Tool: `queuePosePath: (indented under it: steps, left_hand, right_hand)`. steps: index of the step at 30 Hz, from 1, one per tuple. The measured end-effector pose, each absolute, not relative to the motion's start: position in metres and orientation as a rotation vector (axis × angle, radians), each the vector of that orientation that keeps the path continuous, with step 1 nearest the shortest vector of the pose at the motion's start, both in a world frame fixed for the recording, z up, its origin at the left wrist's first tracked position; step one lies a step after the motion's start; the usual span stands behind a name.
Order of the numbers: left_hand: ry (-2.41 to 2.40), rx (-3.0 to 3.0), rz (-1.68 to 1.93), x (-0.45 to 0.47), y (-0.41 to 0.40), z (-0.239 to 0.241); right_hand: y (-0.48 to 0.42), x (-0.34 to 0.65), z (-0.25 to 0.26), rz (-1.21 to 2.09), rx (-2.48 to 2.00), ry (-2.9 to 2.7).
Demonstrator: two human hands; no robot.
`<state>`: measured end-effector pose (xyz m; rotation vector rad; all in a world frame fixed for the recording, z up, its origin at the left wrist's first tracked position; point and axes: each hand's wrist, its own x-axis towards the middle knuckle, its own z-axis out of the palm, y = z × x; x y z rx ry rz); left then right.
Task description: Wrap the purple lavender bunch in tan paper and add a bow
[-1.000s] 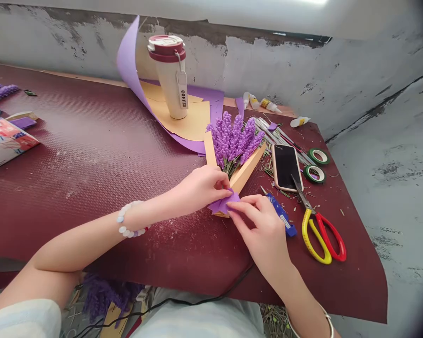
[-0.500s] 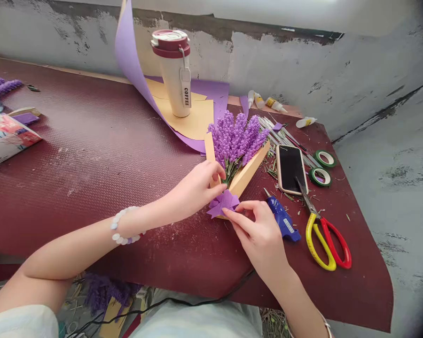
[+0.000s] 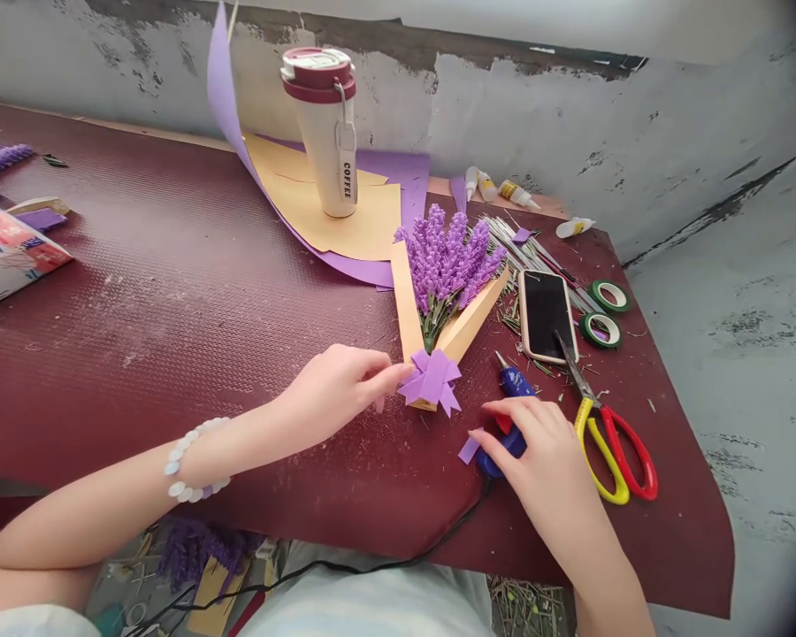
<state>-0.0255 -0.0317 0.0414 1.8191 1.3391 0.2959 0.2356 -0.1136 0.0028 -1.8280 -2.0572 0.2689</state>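
Observation:
A small bouquet of purple lavender flowers [image 3: 447,258] lies in a tan paper cone [image 3: 406,301] on the dark red table [image 3: 172,292]. A purple paper bow [image 3: 431,380] sits on the cone's narrow end. My left hand [image 3: 335,389] rests just left of the bow, its fingertips pinched at the bow's edge. My right hand [image 3: 537,456] lies over the blue glue gun [image 3: 510,416] with its fingers closing round the handle. A small purple paper scrap [image 3: 469,449] lies beside that hand.
Yellow and red scissors [image 3: 603,442] and a phone [image 3: 547,314] lie right of the bouquet, with two green tape rolls [image 3: 603,314] and wire stems [image 3: 517,252] behind. A coffee tumbler [image 3: 325,133] stands on purple and tan paper sheets [image 3: 345,221]. Glue tubes [image 3: 497,190] line the wall. A box [image 3: 6,257] sits far left.
My right hand left the bow and moved down and right onto the glue gun. My left hand slid back to the bow's left edge. The bow now shows fully on the cone.

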Motion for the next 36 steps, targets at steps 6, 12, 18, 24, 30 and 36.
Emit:
queuePosePath:
  steps: [6,12,18,24,30,36]
  left_hand:
    - [1.348,1.802,0.354,-0.015,-0.043,0.035]
    - [1.277,2.406,0.687,-0.01,-0.037,0.043]
    - [1.106,2.455,0.623,0.007,-0.012,0.033]
    - [1.105,2.156,0.82,0.01,-0.009,0.034]
    - [1.172,2.049,0.907,-0.029,0.001,0.063]
    - [1.534,2.163,0.381,-0.067,0.023,0.023]
  right_hand:
    - [-0.108,0.221,0.008,0.057,-1.941,-2.227]
    - [-0.095,0.211,0.022,0.072,-2.035,-2.34]
    - [-0.088,0.21,0.015,0.111,-1.962,-2.406]
    - [-0.089,0.217,0.007,0.19,-1.798,-2.495]
    - [-0.087,0.222,0.004,0.253,-1.719,-2.486]
    - [-0.092,0.219,0.024,0.421,-1.621,-2.308]
